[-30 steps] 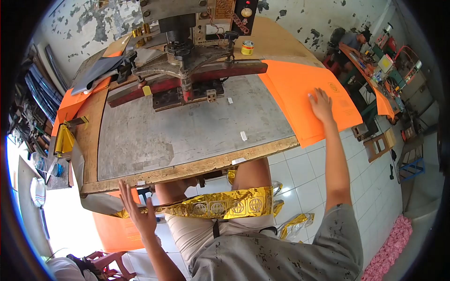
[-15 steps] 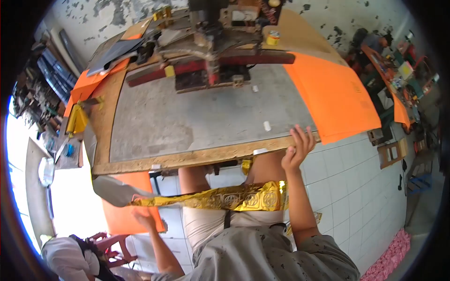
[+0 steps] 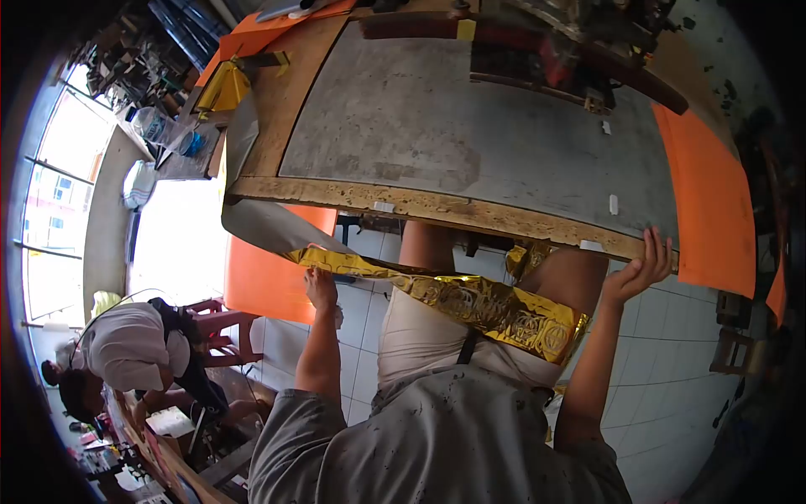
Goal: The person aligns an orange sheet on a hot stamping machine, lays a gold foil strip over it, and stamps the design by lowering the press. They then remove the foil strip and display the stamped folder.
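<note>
Head view, left hand (image 3: 320,289) by foil (image 3: 483,301) (gold)

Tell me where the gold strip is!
In the head view's lower middle, the gold strip lies across the person's lap and runs to the left hand.

A gold foil strip (image 3: 520,319) is draped across a lap (image 3: 420,332). The left hand (image 3: 320,289) is held near its left end, by an orange sheet (image 3: 264,277); the right hand (image 3: 640,269) is held at the bench (image 3: 470,212) edge.
</note>
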Action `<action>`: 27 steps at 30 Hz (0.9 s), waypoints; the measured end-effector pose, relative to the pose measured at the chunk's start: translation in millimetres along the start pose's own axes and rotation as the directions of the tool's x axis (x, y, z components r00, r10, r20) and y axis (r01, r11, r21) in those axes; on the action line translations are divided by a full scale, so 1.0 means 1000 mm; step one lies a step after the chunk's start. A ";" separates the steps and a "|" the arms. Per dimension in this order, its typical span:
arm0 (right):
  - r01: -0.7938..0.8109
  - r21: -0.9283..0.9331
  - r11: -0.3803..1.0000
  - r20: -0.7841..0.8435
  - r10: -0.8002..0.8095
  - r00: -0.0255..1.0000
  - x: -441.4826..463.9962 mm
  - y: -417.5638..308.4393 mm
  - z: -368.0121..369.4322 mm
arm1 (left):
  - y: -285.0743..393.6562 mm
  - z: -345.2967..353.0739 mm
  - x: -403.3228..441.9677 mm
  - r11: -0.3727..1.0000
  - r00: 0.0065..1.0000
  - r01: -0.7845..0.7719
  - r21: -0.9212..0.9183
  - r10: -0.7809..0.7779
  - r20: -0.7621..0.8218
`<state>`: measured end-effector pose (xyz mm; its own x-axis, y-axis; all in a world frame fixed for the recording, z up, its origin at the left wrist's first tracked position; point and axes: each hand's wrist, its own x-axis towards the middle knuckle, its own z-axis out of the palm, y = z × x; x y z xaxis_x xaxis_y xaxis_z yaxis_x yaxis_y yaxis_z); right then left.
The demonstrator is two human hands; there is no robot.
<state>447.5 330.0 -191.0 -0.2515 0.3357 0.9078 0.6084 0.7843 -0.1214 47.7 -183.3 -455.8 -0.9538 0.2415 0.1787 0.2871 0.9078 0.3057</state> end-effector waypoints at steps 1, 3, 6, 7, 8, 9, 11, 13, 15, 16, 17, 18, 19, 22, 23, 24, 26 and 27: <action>0.000 -0.005 1.000 -0.004 0.000 1.000 -0.001 0.000 0.000 | -0.002 -0.004 0.003 0.999 1.000 -0.005 -0.038 0.004 -0.003; -0.001 -0.023 1.000 -0.019 0.001 1.000 -0.001 0.000 0.002 | -0.007 -0.013 0.011 0.994 0.995 0.094 -0.063 -0.096 -0.021; -0.003 -0.038 0.999 -0.050 0.001 0.999 -0.001 0.001 0.006 | -0.023 -0.025 0.020 0.926 0.935 0.331 -0.183 -0.348 -0.071; -0.003 -0.036 0.999 -0.051 0.001 0.999 -0.002 0.000 0.006 | -0.032 -0.028 0.021 0.914 0.934 0.336 -0.227 -0.354 -0.043; -0.003 -0.036 0.999 -0.054 0.001 0.999 -0.002 0.001 0.006 | -0.039 -0.030 0.022 0.900 0.934 0.340 -0.272 -0.357 -0.014; -0.002 -0.035 0.999 -0.058 0.000 0.998 0.000 0.000 0.006 | -0.047 -0.029 0.023 0.884 0.933 0.345 -0.317 -0.359 0.013; 0.001 -0.026 1.000 -0.051 -0.002 0.999 0.001 -0.003 0.004 | -0.059 -0.023 0.021 0.798 0.925 0.370 -0.476 -0.365 0.107; 0.009 -0.020 1.000 -0.043 -0.009 0.999 0.003 -0.005 0.003 | -0.072 -0.010 0.021 0.701 0.913 0.400 -0.590 -0.362 0.188; 0.003 -0.023 1.000 -0.039 -0.004 0.999 0.002 -0.004 0.003 | -0.084 0.002 0.020 0.608 0.896 0.436 -0.663 -0.364 0.256; 0.000 -0.024 1.000 -0.036 -0.001 0.999 0.001 -0.003 0.003 | -0.071 -0.007 0.018 0.594 0.896 0.436 -0.676 -0.359 0.263; 0.003 -0.027 1.000 -0.033 -0.004 0.999 0.001 -0.003 0.002 | -0.057 -0.016 0.015 0.579 0.896 0.436 -0.689 -0.354 0.269; 0.005 -0.030 1.000 -0.031 -0.006 1.000 0.001 -0.003 0.002 | -0.055 -0.016 0.014 0.565 0.896 0.435 -0.701 -0.350 0.274; 0.007 -0.033 0.999 -0.029 -0.008 1.000 0.001 -0.003 0.002 | -0.052 -0.017 0.014 0.582 0.902 0.424 -0.694 -0.341 0.265; 0.013 -0.038 0.999 -0.026 -0.014 1.000 -0.001 -0.001 0.003 | -0.052 -0.009 0.014 0.573 0.904 0.419 -0.704 -0.334 0.267; 0.014 -0.036 0.999 -0.026 -0.014 1.000 -0.002 0.000 0.004 | -0.054 -0.007 0.015 0.531 0.895 0.436 -0.727 -0.342 0.287; 0.014 -0.035 0.999 -0.025 -0.015 1.000 -0.002 0.000 0.003 | -0.054 -0.007 0.015 0.488 0.885 0.452 -0.747 -0.348 0.308; 0.011 -0.037 0.999 -0.023 -0.012 1.000 -0.002 0.000 0.003 | -0.055 -0.008 0.018 0.554 0.893 0.443 -0.705 -0.340 0.295; 0.009 -0.040 0.999 -0.022 -0.010 1.000 -0.003 0.000 0.003 | -0.055 -0.009 0.018 0.586 0.897 0.439 -0.681 -0.335 0.289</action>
<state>445.9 330.9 -194.6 -0.2414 0.3164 0.9174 0.6359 0.7657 -0.0967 15.1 -232.1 -461.4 -0.9770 0.0117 -0.2129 -0.1901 0.4042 0.8947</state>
